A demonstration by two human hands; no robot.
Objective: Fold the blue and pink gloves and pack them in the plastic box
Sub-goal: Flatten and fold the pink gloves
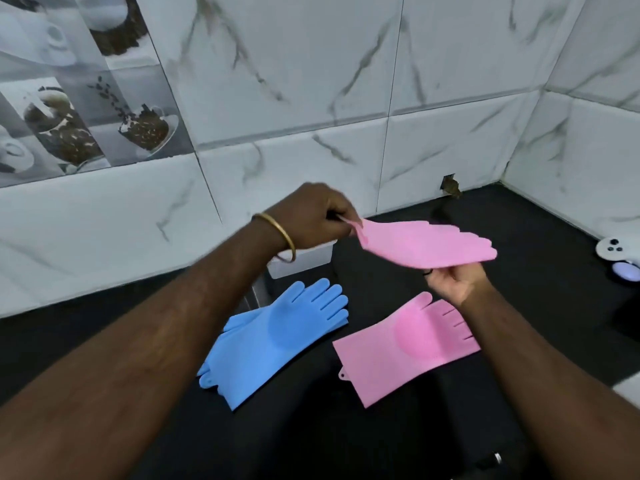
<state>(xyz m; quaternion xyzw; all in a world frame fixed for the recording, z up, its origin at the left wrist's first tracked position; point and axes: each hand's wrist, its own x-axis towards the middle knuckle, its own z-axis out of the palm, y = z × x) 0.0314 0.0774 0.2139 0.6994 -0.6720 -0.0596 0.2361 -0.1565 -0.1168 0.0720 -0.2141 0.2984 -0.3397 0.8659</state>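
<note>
- The blue gloves [277,337] lie left of centre on the dark desk [104,344], stacked flat one on the other, fingers pointing far and right, cuffs near. They look like thin silicone: soft, floppy and light, with a rounded patch on the palm. I judge they will bend easily but tend to spring open, so a fold needs pressing down.
- The left hand [311,220] is raised over the far middle of the desk, fingers curled, pinching the cuff end of a pink glove [426,244] held in the air.
- The plastic box [304,261], white and mostly hidden behind the left wrist, stands on the desk just beyond the blue gloves' fingertips. Whether anything is inside it cannot be told.
- The held pink glove stretches nearly level between the two hands and sags little, so it has some body. Its surface looks smooth and may be slippery; gripping the cuff edge and the finger end, as here, seems the surest hold for doubling it over.
- The right hand [453,282] is beneath the glove's finger end, palm up, fingers curled onto its underside, gripping it.
- A second pink glove [405,348] lies flat on the desk right of the blue ones, partly under the right forearm, unfolded.
- A white controller [616,249] rests at the far right edge.
</note>
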